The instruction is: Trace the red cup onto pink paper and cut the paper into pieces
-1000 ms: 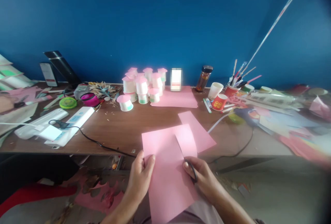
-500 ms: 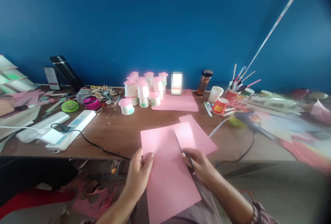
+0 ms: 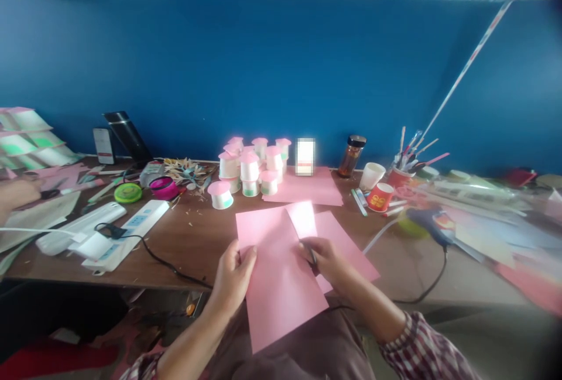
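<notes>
My left hand point(image 3: 235, 277) pinches the left edge of a pink paper sheet point(image 3: 276, 286), thumb on top and fingers beneath. The sheet is held tilted over my lap and the table's front edge. In my right hand point(image 3: 329, 263) is a pair of dark-handled scissors point(image 3: 313, 260), partly hidden by the fingers. Their blades lie at a slit running in from the sheet's far edge, where a bright flap point(image 3: 302, 219) of paper stands up on the right. Beneath and to the right, another pink sheet point(image 3: 349, 251) rests on the table.
Behind are stacked paper cups with pink tops point(image 3: 249, 166) and a pink paper pile point(image 3: 307, 187). A power strip point(image 3: 140, 228) and cable lie left; a glue gun point(image 3: 428, 225), red cup point(image 3: 380, 197) and brush holder point(image 3: 400, 178) stand right. Another person's hand point(image 3: 17, 195) is far left.
The view has tilted upward, so the tabletop sits lower in frame. My hands and the sheet have shifted slightly left relative to the table. The other person's hand shows more at far left.
</notes>
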`<action>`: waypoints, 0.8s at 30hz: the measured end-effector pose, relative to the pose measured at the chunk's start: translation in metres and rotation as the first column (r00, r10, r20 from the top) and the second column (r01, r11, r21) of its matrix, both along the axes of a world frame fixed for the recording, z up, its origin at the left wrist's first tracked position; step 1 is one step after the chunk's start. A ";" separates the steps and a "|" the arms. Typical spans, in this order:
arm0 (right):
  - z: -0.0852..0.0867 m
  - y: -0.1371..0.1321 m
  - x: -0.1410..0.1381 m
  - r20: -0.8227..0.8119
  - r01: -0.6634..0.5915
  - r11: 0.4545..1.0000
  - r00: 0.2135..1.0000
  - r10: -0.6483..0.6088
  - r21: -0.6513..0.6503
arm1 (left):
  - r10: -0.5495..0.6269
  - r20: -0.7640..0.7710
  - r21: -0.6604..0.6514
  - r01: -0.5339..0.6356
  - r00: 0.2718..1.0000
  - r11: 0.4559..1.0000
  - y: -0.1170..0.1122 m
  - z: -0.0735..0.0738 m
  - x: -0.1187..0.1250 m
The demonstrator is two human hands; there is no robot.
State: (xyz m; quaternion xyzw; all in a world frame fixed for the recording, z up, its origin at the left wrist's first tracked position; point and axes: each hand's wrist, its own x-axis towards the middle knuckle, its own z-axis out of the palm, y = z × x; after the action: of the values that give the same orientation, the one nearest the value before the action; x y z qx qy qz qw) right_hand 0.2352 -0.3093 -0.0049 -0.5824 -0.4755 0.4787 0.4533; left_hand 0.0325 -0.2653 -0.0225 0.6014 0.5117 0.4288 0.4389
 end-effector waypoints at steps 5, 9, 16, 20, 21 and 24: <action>0.012 0.009 0.000 -0.016 -0.001 1.000 1.000 0.001 0.016 | 0.005 0.047 -0.034 -0.004 0.999 0.999 0.002 0.005 0.001; 0.014 0.015 0.001 -0.045 -0.013 1.000 0.999 0.012 -0.003 | 0.011 0.045 -0.032 -0.009 0.999 0.999 0.000 0.007 0.000; 0.010 0.023 -0.001 -0.088 -0.019 1.000 0.996 0.018 -0.006 | -0.017 0.017 -0.022 0.017 1.000 1.000 0.003 0.001 -0.002; 0.006 0.029 0.000 -0.089 0.002 1.000 0.996 -0.004 -0.030 | -0.029 0.019 0.024 0.029 0.999 0.999 0.013 -0.004 -0.001; 0.005 0.030 0.002 -0.093 0.007 0.999 0.996 -0.011 -0.039 | -0.025 0.009 0.035 0.025 1.000 0.999 0.018 -0.006 -0.001; 0.003 0.030 0.008 -0.109 0.041 0.997 0.993 -0.048 -0.065 | -0.031 -0.060 0.055 0.035 0.998 0.998 0.035 -0.013 -0.004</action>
State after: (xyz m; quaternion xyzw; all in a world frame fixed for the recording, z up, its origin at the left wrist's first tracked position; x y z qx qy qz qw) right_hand 0.2430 -0.2796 -0.0022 -0.5795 -0.4212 0.5145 0.4711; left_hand 0.0288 -0.2308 -0.0357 0.6342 0.5023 0.4177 0.4136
